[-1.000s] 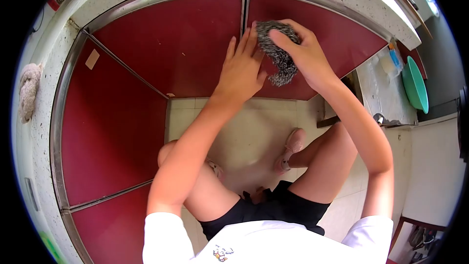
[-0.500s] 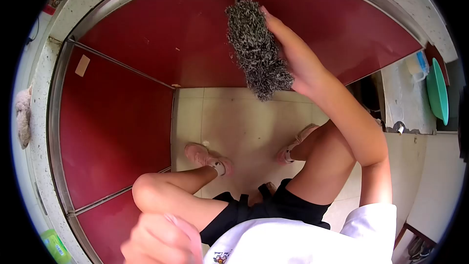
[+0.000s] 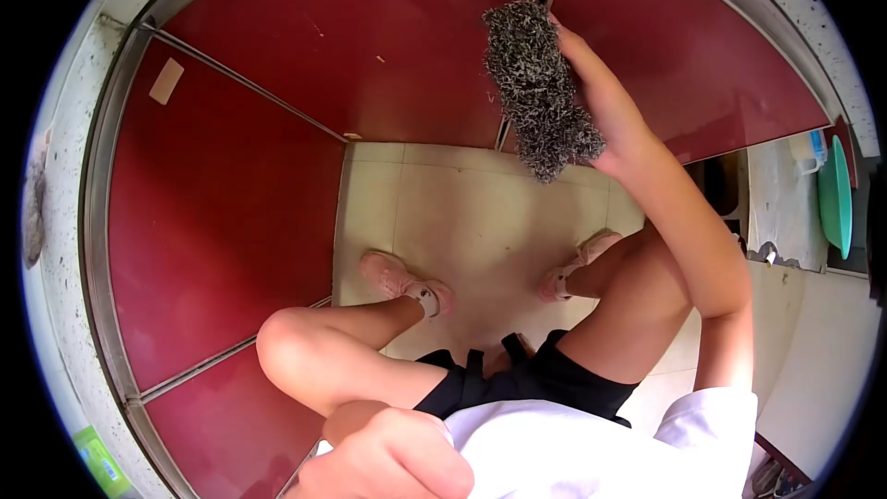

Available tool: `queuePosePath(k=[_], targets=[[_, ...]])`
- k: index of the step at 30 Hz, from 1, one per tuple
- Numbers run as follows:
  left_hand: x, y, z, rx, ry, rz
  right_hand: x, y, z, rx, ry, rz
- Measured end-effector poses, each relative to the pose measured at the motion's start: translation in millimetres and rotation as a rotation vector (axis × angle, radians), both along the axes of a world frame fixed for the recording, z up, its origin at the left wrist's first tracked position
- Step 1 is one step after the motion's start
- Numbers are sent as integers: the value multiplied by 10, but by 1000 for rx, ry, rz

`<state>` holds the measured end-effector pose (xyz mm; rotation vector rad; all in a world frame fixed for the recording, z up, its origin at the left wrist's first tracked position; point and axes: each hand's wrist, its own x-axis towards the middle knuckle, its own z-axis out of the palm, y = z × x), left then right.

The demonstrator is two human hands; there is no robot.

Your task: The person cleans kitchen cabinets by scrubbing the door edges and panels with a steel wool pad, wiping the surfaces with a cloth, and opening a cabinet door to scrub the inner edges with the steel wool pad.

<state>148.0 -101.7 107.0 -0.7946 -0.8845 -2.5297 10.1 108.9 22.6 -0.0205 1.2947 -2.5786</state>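
Note:
A shaggy dark-grey cleaning cloth [image 3: 536, 83] is in my right hand [image 3: 605, 134], held up in front of the red cabinet doors. The hand grips it from the right side; most of its fingers are hidden behind the fuzzy pile, with a fingertip showing near the top edge. The cloth covers part of the gap between two doors. My left hand [image 3: 393, 457] is curled closed near my left knee, low in the view. A small white bit shows beside it, and what the fingers hold, if anything, is hidden.
Red cabinet panels [image 3: 222, 212] with metal frames curve around the front and left under a speckled countertop [image 3: 92, 120]. At the right are a green basin [image 3: 836, 194] and a grey ledge [image 3: 781, 203]. A green packet [image 3: 100, 462] lies lower left. Tiled floor [image 3: 471, 212] lies below.
The view has shifted, so the cabinets and the cloth sit further right. My left hand has moved right and turned, still closed. My right hand keeps its grip on the cloth.

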Motion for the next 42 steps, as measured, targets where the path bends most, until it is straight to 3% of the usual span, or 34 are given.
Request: queuePosePath(k=[4,6,10,12,18,19,21,24,34,42], targets=[[-101,9,23,126,103,-56,6,-75,-25,-22,-33,3],[-126,-112,34,138,227,-232,3,-146,-24,-21,-45,16],[50,-59,137,137,189,-129,24,-306,29,27,-33,51],[259,9,275,230,-138,96,45,-356,22,59,-43,26],[420,-21,439,193,-242,118,48,-491,91,63,-34,37],[369,-66,381,192,-238,124,28,-488,84,66,-31,60],[192,-188,200,-146,104,108,-15,-472,99,71,-21,75],[307,-29,248,42,-56,210,10,-485,127,84,2,69],[168,-142,74,23,113,98,179,-511,267,121,-36,44],[307,-2,207,198,-54,122,122,-388,117,126,-44,29]])
